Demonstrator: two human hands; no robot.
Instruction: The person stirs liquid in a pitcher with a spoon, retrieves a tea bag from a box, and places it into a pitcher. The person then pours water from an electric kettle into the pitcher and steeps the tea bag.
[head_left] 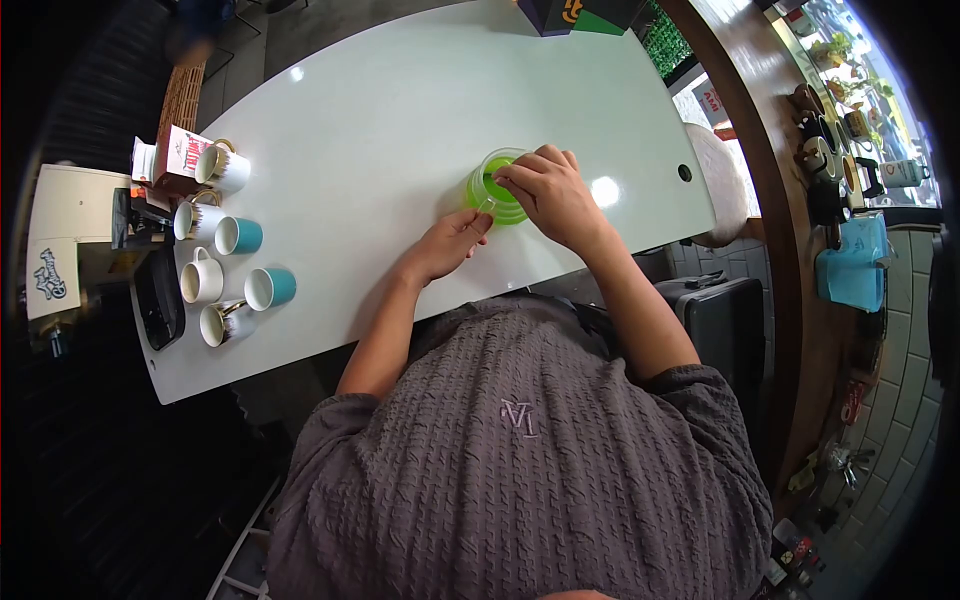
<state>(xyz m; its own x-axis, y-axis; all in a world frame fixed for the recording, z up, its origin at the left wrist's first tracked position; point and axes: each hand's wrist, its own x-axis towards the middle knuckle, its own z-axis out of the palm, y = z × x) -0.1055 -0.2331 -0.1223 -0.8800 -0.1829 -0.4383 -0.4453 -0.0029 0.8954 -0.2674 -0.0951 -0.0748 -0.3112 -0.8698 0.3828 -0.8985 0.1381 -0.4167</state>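
Note:
A clear glass mug (511, 211) with bright green contents stands on the white table in front of me. My left hand (447, 246) is closed on its handle at the near left side. Over the mug's opening is my right hand (548, 193), its fingers pinched together at the rim. Whatever those fingers hold, if anything, is hidden by the hand. I cannot tell whether the green inside is liquid or something solid.
The white table (370, 120) has several cups at its left end, among them a white mug (203, 277) and a teal cup (271, 288). A black tray (160, 298) lies by that edge. At the far edge stands a dark box (575, 15); a wooden shelf (800, 330) runs along the right.

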